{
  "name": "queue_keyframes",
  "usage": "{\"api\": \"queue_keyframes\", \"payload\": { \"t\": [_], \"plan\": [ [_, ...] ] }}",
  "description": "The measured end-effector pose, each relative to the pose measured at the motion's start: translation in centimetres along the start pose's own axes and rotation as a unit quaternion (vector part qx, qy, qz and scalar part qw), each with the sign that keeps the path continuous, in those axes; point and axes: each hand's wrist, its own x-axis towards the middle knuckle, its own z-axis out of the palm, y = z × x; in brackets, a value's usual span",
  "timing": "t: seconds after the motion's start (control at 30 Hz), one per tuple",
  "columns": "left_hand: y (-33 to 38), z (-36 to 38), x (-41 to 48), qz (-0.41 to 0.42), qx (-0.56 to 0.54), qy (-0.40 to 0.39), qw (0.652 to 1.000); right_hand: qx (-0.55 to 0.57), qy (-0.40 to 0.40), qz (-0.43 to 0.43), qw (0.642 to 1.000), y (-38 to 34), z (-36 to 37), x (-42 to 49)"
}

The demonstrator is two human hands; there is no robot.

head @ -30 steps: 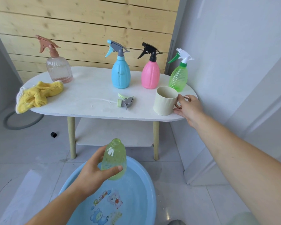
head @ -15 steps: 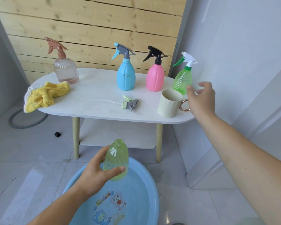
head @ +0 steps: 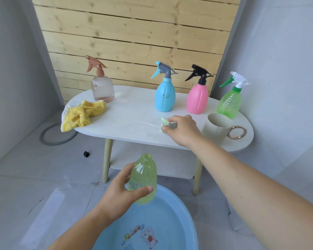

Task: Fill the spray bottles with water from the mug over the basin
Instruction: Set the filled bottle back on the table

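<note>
My left hand [head: 119,193] grips an open, capless light-green bottle [head: 143,179], held upright over the blue basin [head: 184,210] on the floor. My right hand [head: 182,129] rests on the white table [head: 130,114], its fingers closed around the green-and-grey spray head [head: 167,124] lying there. The cream mug [head: 216,128] with a gold ring handle stands to the right of that hand. At the back of the table stand four capped spray bottles: clear with a brown head [head: 102,89], blue [head: 165,95], pink [head: 197,100] and green [head: 229,103].
A yellow cloth [head: 81,115] lies on the table's left end. A grey ring [head: 57,136] and a small black cube [head: 86,154] lie on the tiled floor. A wooden slat wall is behind the table, and a grey wall to the right.
My right hand let go of the mug's handle, lifted, then moved left onto the loose spray head. The left hand kept the open bottle over the basin.
</note>
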Motion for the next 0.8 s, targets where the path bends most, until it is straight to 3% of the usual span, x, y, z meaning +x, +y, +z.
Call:
{"api": "queue_keyframes", "payload": {
  "t": [0.13,0.3,0.4,0.53,0.8],
  "plan": [
    [0.8,-1.8,1.1,0.011,-0.012,0.012,1.000,-0.068,-0.017,0.054,0.996,-0.4,2.2,1.9],
    [1.9,-3.8,2.7,0.018,-0.037,0.016,0.999,-0.059,-0.001,0.069,0.996,0.0,3.4,2.8],
    [2.8,-4.8,3.6,0.022,-0.035,0.021,0.999,0.008,0.025,0.064,0.998,-0.2,3.2,3.2],
    [4.8,-6.0,5.3,0.035,-0.031,0.025,0.999,0.221,0.061,0.022,0.973,-2.1,0.7,3.5],
    [8.6,-7.7,9.0,0.066,-0.026,0.042,0.997,0.337,0.066,0.020,0.939,-3.6,-0.8,3.6]
  ]
}}
